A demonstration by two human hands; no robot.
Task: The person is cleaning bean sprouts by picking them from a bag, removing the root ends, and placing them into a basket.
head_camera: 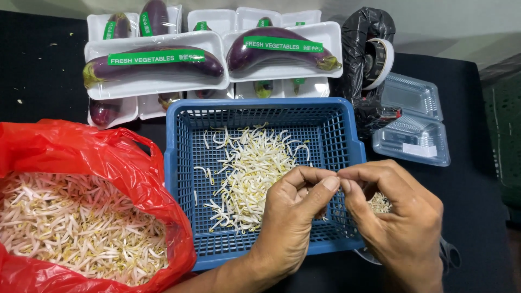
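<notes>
My left hand and my right hand meet over the near right corner of a blue plastic basket. Their fingertips pinch together on something thin, probably one bean sprout, too small to make out. My right palm cups a small bunch of bean sprouts. A loose pile of white bean sprouts lies on the basket's bottom, left of my hands. An open red plastic bag at the near left holds a large heap of sprouts.
Several white foam trays with wrapped purple eggplants and green labels are stacked behind the basket. At the right stand clear plastic clamshell boxes, a black bag and a tape roll. Scissor handles show under my right hand.
</notes>
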